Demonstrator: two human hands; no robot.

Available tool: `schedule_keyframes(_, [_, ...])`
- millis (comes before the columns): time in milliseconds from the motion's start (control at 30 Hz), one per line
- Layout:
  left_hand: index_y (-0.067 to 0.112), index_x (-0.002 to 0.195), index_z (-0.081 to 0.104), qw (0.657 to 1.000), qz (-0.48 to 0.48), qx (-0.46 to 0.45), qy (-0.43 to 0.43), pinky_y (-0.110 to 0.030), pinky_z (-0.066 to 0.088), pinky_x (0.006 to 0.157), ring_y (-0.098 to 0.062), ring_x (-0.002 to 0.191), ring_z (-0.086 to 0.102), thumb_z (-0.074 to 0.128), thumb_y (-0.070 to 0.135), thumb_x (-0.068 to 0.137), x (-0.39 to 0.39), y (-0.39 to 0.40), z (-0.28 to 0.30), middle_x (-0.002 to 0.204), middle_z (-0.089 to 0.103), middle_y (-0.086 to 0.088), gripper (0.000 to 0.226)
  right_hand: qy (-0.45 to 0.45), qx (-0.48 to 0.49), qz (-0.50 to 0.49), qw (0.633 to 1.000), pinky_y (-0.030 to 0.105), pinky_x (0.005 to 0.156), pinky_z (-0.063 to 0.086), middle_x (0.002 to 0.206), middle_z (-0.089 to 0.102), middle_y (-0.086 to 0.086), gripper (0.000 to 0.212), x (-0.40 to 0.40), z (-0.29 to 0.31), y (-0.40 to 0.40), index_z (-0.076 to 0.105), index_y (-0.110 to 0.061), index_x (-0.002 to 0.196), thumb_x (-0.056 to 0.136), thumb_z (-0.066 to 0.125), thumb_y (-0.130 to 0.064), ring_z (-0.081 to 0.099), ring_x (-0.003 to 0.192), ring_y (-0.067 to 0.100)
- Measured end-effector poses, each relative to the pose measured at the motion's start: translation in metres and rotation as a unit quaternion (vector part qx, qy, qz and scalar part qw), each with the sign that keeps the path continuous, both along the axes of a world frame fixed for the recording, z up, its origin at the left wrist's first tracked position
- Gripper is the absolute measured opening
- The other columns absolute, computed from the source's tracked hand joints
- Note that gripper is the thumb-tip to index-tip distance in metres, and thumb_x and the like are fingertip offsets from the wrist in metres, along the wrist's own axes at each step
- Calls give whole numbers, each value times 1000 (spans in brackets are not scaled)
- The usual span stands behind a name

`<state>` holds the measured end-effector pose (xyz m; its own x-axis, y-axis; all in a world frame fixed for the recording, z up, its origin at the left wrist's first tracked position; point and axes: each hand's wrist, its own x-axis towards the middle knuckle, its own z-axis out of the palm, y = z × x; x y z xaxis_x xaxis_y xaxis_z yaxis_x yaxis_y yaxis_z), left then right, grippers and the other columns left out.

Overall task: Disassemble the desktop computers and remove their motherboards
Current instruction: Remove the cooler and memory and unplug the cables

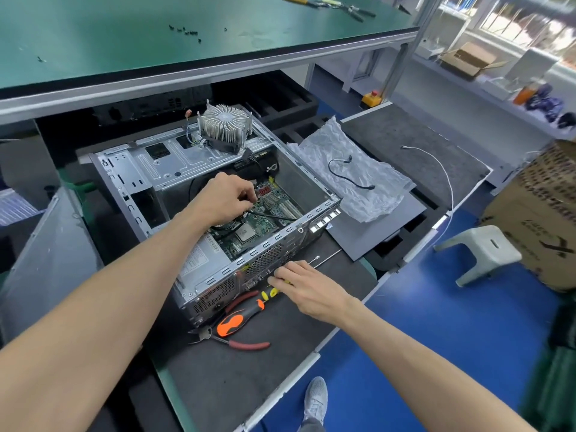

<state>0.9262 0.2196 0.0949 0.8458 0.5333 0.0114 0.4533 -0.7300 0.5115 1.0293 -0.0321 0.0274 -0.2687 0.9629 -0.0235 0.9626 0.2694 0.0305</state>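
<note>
Head view: left hand [222, 199] pinches a black cable [270, 216] over the motherboard [274, 204]; right hand [307, 288] grips a yellow-handled screwdriver [270, 293]

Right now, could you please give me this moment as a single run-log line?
left hand: pinching black cable over motherboard | right hand: on yellow screwdriver | heatsink: atop case

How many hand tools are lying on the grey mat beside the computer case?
3: an orange-and-black screwdriver by the case's near corner, red-handled pliers just below it, and a yellow-handled screwdriver under the right hand. Others may be hidden behind the arms.
</note>
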Motion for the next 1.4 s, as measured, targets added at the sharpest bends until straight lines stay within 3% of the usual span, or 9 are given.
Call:
schedule_keyframes(100, [32,86,74,1000,-4,-2,-3,-35,56,83,-12,83,66,72,21,86,0,0,-1,85,71,7,11,1,-9,-9,1000,37,91,46,111,58,6,35,-2,-3,4,59,-7,126,93,50,-1,53,97,26])
schedule_keyframes(233, [35,81,71,1000,-7,-5,4,-37,57,82,-14,83,66,72,22,86,1,1,-1,85,70,6,15,11,-23,-49,998,36,89,43,107,56,5,38,-7,-3,6,56,-9,118,92,29,1,49,99,26])
schedule_keyframes(533, [35,82,71,1000,-7,-4,10,-39,57,81,-16,81,66,72,22,86,2,2,-2,85,70,4,13,16,-113,-89,989,41,93,47,135,43,11,42,-18,0,17,48,-5,139,98,41,-2,38,122,27])
schedule_keyframes(600, [33,83,73,1000,-4,-3,6,-39,57,81,-16,81,66,73,21,86,2,2,-2,85,70,4,12,25,-87,-77,993,42,93,47,129,49,13,39,-24,1,17,54,-3,134,96,45,-1,44,116,29])
schedule_keyframes(767, [31,85,75,1000,-4,1,2,-38,58,81,-15,80,66,72,20,86,1,1,-1,85,71,5,12,85,30,33,995,38,72,48,93,61,11,10,-55,-4,16,68,-2,96,87,64,1,54,84,29])
schedule_keyframes(900, [31,84,74,1000,-7,1,0,-39,58,81,-15,80,66,72,20,86,1,1,0,84,71,5,12,109,46,86,989,37,75,40,96,59,9,16,-83,-16,19,65,-7,96,99,61,-23,51,86,26])
schedule_keyframes(1100, [32,84,74,1000,-10,-2,-1,-40,58,81,-15,81,66,72,19,86,-1,0,0,86,71,4,13,13,0,65,998,38,92,40,115,60,0,43,-105,-29,20,64,-21,114,94,57,-57,51,104,20])
schedule_keyframes(1233, [30,86,75,1000,-13,0,-1,-40,58,81,-14,81,66,71,19,86,-1,0,0,86,72,4,12,-16,-13,38,999,36,94,42,120,60,-3,37,-115,-31,23,62,-23,116,93,58,-52,52,112,19])
schedule_keyframes(1400, [30,85,75,1000,-13,2,-1,-40,58,81,-14,79,66,71,19,87,-1,1,0,85,71,4,11,-49,-1,6,999,38,92,42,114,60,2,21,-130,-35,21,61,-16,106,95,55,-32,50,103,23])
